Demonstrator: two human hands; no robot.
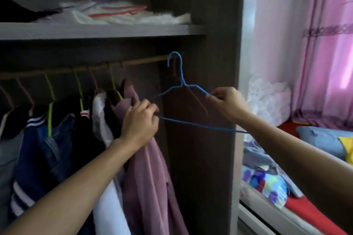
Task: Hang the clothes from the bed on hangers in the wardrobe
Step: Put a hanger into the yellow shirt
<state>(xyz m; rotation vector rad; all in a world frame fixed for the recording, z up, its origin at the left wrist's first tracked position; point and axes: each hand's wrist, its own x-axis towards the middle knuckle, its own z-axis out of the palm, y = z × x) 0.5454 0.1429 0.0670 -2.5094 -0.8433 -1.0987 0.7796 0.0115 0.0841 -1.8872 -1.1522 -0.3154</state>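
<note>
An empty blue wire hanger [181, 82] is held up in front of the wardrobe rail [133, 63], its hook level with the rail's right end. My left hand [140, 120] grips the hanger's left corner and bottom wire. My right hand [226, 102] pinches its right shoulder. A mauve garment [149, 177] hangs just below my left hand. Clothes [267, 177] lie in a heap on the bed at the right.
Several garments hang on green and pink hangers [50, 105] along the rail to the left. A shelf [95, 29] above holds white fabric and red hangers [122, 10]. A dark wardrobe side panel [210, 139] stands between rail and bed. Pink curtains [324, 44] are at the right.
</note>
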